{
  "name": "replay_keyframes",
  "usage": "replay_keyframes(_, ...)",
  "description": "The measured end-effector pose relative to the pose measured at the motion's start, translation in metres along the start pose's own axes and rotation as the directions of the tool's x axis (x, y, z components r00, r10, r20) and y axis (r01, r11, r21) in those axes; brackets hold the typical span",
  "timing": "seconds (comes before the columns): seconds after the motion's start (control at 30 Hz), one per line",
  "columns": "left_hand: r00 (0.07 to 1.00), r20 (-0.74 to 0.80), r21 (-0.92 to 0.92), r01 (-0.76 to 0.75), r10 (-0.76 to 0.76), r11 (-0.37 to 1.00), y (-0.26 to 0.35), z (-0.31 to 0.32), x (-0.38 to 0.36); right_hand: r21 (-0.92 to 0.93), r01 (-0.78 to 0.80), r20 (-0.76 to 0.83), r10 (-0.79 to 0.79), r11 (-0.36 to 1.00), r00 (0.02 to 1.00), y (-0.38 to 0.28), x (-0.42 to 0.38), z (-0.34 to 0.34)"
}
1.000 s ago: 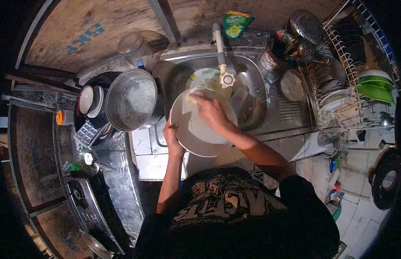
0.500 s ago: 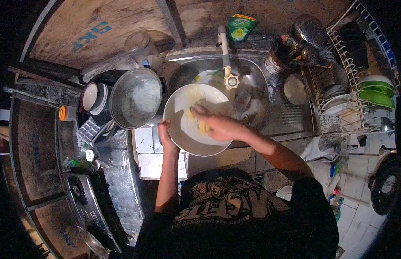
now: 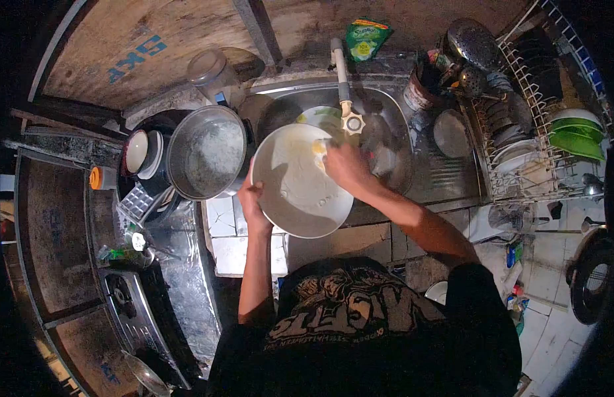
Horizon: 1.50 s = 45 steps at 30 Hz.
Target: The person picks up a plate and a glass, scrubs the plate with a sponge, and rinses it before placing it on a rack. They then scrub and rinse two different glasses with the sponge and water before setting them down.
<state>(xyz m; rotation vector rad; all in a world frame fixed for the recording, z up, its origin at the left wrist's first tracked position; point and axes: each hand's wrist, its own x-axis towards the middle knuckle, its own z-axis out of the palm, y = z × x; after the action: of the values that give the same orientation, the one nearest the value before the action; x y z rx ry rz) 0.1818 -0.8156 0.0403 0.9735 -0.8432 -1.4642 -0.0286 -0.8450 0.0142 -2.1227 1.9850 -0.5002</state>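
A large white bowl (image 3: 300,192) is tilted toward me over the front of the sink, with soap suds on its inner wall. Gripping its left rim is my left hand (image 3: 252,202), thumb on the inside edge. My right hand (image 3: 346,163) presses a yellow sponge (image 3: 319,151) against the inside of the bowl near its upper right rim. Behind the bowl a plate with a green pattern (image 3: 320,117) lies in the metal sink (image 3: 396,119), partly hidden. The tap (image 3: 346,99) hangs just above the bowl's far rim.
Left of the bowl stands a big metal pot (image 3: 207,152) with soapy residue. A dish rack (image 3: 525,132) holding plates is at the right, near a utensil holder (image 3: 420,92). A green soap pouch (image 3: 368,40) leans at the back. A gas stove (image 3: 138,317) sits lower left.
My right hand has moved the sponge from the middle of the bowl up and right to its far right inner side. My left hand keeps its hold on the rim.
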Motion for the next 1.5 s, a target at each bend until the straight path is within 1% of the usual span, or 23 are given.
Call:
replay_keyframes(0.07, 0.985, 0.143, 0.226, -0.129, 0.098, 0.966, 0.000, 0.010, -0.002, 0.165, 0.043, -0.142, -0.020, 0.985, 0.990, 0.002, 0.004, 0.008)
replay_keyframes(0.1, 0.980, 0.164, 0.177, -0.140, 0.111, 0.974, -0.006, 0.015, -0.001, 0.195, -0.153, 0.175, 0.119, 0.969, 0.977, -0.022, 0.013, -0.026)
replay_keyframes(0.13, 0.980, 0.169, 0.176, -0.138, 0.108, 0.975, -0.009, 0.018, -0.003, 0.193, -0.158, 0.174, 0.125, 0.968, 0.977, -0.031, 0.015, -0.024)
replay_keyframes(0.23, 0.998, 0.054, 0.043, 0.016, -0.018, 0.999, -0.015, 0.017, -0.004, 0.320, 0.038, 0.072, -0.064, 0.947, 0.995, -0.050, 0.010, -0.023)
replay_keyframes(0.3, 0.998, -0.055, 0.124, 0.035, -0.029, 0.992, -0.026, 0.004, 0.000, 0.441, 0.511, -0.233, -0.456, 0.738, 0.859, -0.060, -0.003, -0.025)
replay_keyframes(0.4, 0.998, -0.057, -0.040, 0.033, -0.035, 0.999, -0.024, 0.010, -0.003, 0.500, 0.437, -0.066, -0.471, 0.748, 0.880, -0.060, -0.021, -0.038)
replay_keyframes(0.43, 0.998, -0.062, 0.070, 0.024, -0.020, 0.997, -0.023, 0.010, -0.006, 0.548, 0.306, -0.033, -0.345, 0.779, 0.938, -0.059, -0.017, -0.036)
replay_keyframes(0.47, 0.998, -0.067, 0.179, 0.016, -0.004, 0.984, -0.023, 0.010, -0.010, 0.461, 0.234, -0.067, -0.230, 0.856, 0.971, -0.058, -0.006, -0.028)
replay_keyframes(0.53, 0.995, -0.086, -0.020, 0.042, -0.044, 0.999, -0.018, 0.015, -0.016, 0.346, 0.140, -0.131, -0.100, 0.928, 0.986, -0.043, 0.017, -0.030)
replay_keyframes(0.63, 0.993, -0.122, -0.001, -0.002, 0.002, 1.000, -0.015, -0.002, -0.014, 0.195, 0.071, -0.079, -0.056, 0.978, 0.995, -0.021, 0.018, -0.018)
replay_keyframes(0.73, 0.995, -0.099, -0.065, 0.001, -0.008, 0.998, -0.008, -0.013, -0.007, 0.384, 0.123, -0.011, -0.129, 0.915, 0.992, -0.029, -0.007, -0.019)
replay_keyframes(0.8, 0.989, 0.058, 0.337, -0.147, 0.135, 0.930, -0.002, -0.010, -0.007, 0.424, 0.238, -0.105, -0.213, 0.874, 0.971, -0.045, -0.006, -0.013)
replay_keyframes(0.87, 0.997, -0.033, 0.123, -0.069, 0.074, 0.990, -0.002, -0.001, -0.014, 0.417, 0.211, -0.216, -0.130, 0.884, 0.968, -0.045, 0.015, -0.021)
replay_keyframes(0.9, 0.995, -0.048, 0.192, -0.075, 0.086, 0.979, 0.005, 0.004, -0.017, 0.381, 0.100, -0.066, -0.081, 0.919, 0.995, -0.041, 0.025, -0.022)
replay_keyframes(1.0, 0.996, 0.078, 0.028, -0.048, 0.046, 0.998, 0.003, -0.014, -0.013, 0.404, 0.143, -0.150, -0.088, 0.904, 0.985, -0.063, 0.016, -0.009)
replay_keyframes(1.03, 0.999, 0.042, 0.068, -0.011, 0.008, 0.998, 0.008, -0.010, -0.012, 0.566, 0.124, -0.015, -0.140, 0.815, 0.990, -0.075, 0.009, -0.014)
replay_keyframes(1.07, 0.998, -0.050, 0.095, -0.023, 0.028, 0.995, -0.004, -0.017, -0.010, 0.570, 0.116, -0.002, -0.140, 0.814, 0.990, -0.086, 0.002, -0.015)
replay_keyframes(1.13, 0.970, -0.235, 0.154, -0.032, 0.068, 0.988, -0.018, -0.024, -0.005, 0.558, 0.343, -0.106, -0.345, 0.756, 0.933, -0.102, -0.013, -0.017)
replay_keyframes(1.2, 0.977, -0.192, -0.124, 0.064, -0.087, 0.990, -0.013, -0.025, -0.002, 0.563, 0.384, -0.049, -0.434, 0.732, 0.899, -0.102, -0.032, -0.027)
replay_keyframes(1.27, 0.967, -0.253, -0.060, 0.024, -0.039, 0.998, 0.002, -0.018, 0.000, 0.573, 0.429, 0.000, -0.523, 0.698, 0.852, -0.089, -0.044, -0.029)
replay_keyframes(1.33, 0.961, -0.270, -0.167, 0.007, -0.052, 0.986, -0.002, -0.021, -0.001, 0.608, 0.466, 0.058, -0.621, 0.643, 0.781, -0.056, -0.052, -0.029)
replay_keyframes(1.4, 0.966, -0.259, -0.143, -0.016, -0.022, 0.990, -0.002, -0.026, -0.002, 0.482, 0.520, 0.106, -0.636, 0.705, 0.764, -0.026, -0.049, -0.041)
replay_keyframes(1.5, 0.967, -0.254, -0.151, -0.013, -0.026, 0.988, 0.001, -0.018, -0.004, 0.263, 0.368, 0.147, -0.414, 0.892, 0.898, -0.007, -0.028, -0.065)
